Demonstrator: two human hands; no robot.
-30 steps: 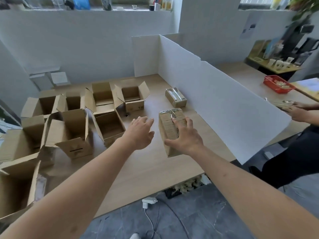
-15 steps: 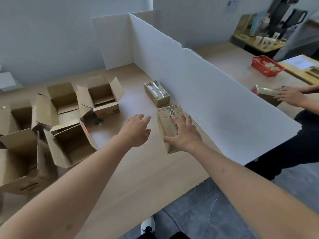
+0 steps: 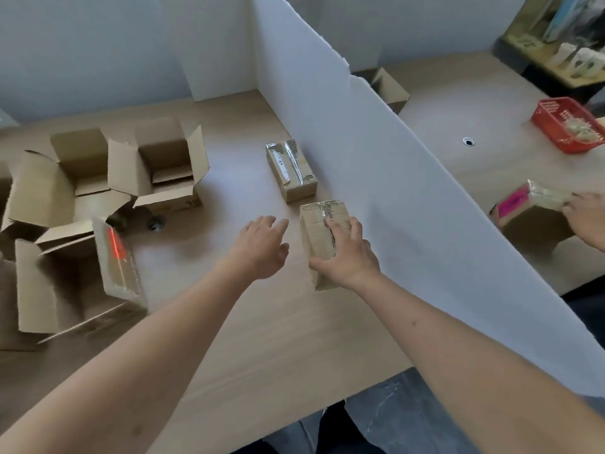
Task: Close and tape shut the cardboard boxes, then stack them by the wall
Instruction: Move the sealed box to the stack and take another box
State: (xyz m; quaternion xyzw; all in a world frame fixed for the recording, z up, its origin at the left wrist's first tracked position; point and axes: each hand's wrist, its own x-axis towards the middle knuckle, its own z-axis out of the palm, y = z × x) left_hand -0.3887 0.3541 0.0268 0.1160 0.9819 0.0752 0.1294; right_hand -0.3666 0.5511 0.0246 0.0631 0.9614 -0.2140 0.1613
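While the right hand (image 3: 348, 257) lies on top of a taped box (image 3: 322, 237), its fingers are spread over the top and its thumb reaches down the near side, so it holds this box from above. The left hand (image 3: 262, 245) is just beside the same box on its left, with fingers relaxed and a little apart, holding nothing; I cannot tell if it touches the desk (image 3: 262, 339). The taped box stands on the desk, close to the white divider board (image 3: 376, 178) that runs across it. A second taped box (image 3: 291, 172) stands just behind the first one, also near the board, and the two are apart. Further to the left there are several open boxes: two (image 3: 160, 172) side by side at the back with flaps up, and one (image 3: 75, 283) nearer, lying tilted, with a strip of red on its flap. On the other side of the board, another person's hand (image 3: 586, 221) rests on a box with pink marking (image 3: 527, 214). A red basket (image 3: 569, 126) stands at the far right of that side, and a small open box (image 3: 391, 90) shows behind the board's edge.
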